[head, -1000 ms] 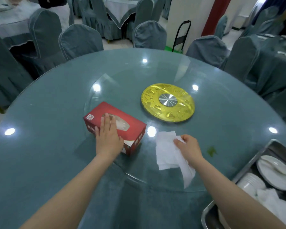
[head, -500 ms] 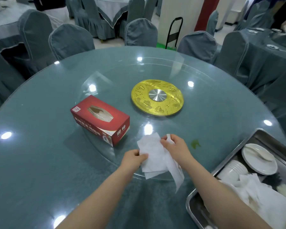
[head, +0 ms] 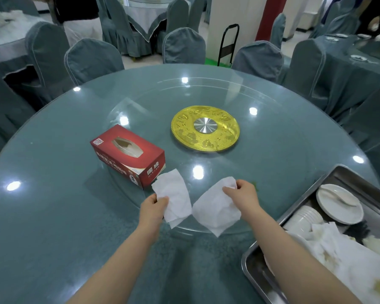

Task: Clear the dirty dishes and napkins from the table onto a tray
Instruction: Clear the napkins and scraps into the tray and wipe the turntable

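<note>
Left hand pinches one white tissue, right hand pinches another tissue, both mid-frame. Red tissue box sits just upper left; steel tray of dishes lower right.

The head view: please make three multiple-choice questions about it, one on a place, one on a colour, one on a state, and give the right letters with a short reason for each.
1. Where does the metal tray stand?
A. at the right edge of the table
B. on the gold disc
C. on a chair

2. Which colour is the tissue box?
A. blue
B. red
C. white

3. What are the hands doing?
A. both rest flat on the table
B. each holds its own white tissue
C. both lift a plate

Answers:
1. A: the tray sits at the right of the round table, holding a plate, stacked bowls and used napkins.
2. B: its top and sides are red.
3. B: the left hand pinches one tissue and the right hand pinches another tissue; the two sheets are apart.
</note>
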Available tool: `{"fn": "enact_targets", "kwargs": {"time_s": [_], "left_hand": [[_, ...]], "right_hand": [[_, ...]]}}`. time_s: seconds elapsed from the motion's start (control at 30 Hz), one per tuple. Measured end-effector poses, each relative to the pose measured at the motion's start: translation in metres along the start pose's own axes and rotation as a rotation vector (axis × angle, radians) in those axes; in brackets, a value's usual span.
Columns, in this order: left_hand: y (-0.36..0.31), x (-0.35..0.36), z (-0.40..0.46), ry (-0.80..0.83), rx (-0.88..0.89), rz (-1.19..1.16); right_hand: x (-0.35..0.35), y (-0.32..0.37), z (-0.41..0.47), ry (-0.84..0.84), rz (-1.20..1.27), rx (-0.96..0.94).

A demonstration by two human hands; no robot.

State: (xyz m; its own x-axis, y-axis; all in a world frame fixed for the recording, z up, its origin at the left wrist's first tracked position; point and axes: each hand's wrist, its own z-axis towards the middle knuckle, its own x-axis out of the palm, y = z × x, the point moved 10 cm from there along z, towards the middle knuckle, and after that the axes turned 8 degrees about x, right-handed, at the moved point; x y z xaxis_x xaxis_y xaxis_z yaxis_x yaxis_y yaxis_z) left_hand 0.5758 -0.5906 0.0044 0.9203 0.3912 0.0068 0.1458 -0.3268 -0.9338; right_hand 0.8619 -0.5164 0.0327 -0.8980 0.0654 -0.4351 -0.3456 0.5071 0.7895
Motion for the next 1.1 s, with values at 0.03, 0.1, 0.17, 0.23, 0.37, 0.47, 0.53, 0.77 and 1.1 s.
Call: {"fn": "enact_targets", "kwargs": {"time_s": [0.03, 0.1, 0.17, 0.23, 0.37, 0.47, 0.53, 0.77, 1.1], "left_hand": [[0.002, -0.001, -0.001, 0.002, -0.010, -0.012], [0.005, -0.001, -0.003, 0.024, -0.028, -0.017], [0.005, 0.001, -0.005, 0.040, -0.023, -0.014], [0.005, 0.008, -0.008, 0.078, -0.019, -0.001], [0.007, 0.028, -0.018, 0.204, -0.019, 0.063], [0.007, 0.036, -0.023, 0.242, -0.017, 0.076], [0.007, 0.037, -0.025, 0.251, -0.005, 0.072], [0.007, 0.046, -0.026, 0.282, 0.016, 0.114], [0.024, 0.035, 0.007, 0.177, 0.116, 0.421]], "right_hand": [[-0.001, 0.004, -0.002, 0.003, -0.023, -0.020], [-0.001, 0.009, -0.006, 0.024, -0.065, -0.035], [0.001, 0.013, -0.013, 0.076, -0.058, -0.027], [0.007, 0.018, -0.020, 0.139, -0.027, -0.034], [0.033, 0.023, -0.041, 0.349, 0.116, 0.007], [0.054, 0.010, -0.051, 0.461, 0.395, 0.211], [0.071, 0.001, -0.054, 0.571, 0.548, 0.347], [0.062, -0.007, -0.048, 0.452, 0.226, 0.089], [-0.047, -0.045, 0.005, -0.215, 0.211, 0.103]]}}
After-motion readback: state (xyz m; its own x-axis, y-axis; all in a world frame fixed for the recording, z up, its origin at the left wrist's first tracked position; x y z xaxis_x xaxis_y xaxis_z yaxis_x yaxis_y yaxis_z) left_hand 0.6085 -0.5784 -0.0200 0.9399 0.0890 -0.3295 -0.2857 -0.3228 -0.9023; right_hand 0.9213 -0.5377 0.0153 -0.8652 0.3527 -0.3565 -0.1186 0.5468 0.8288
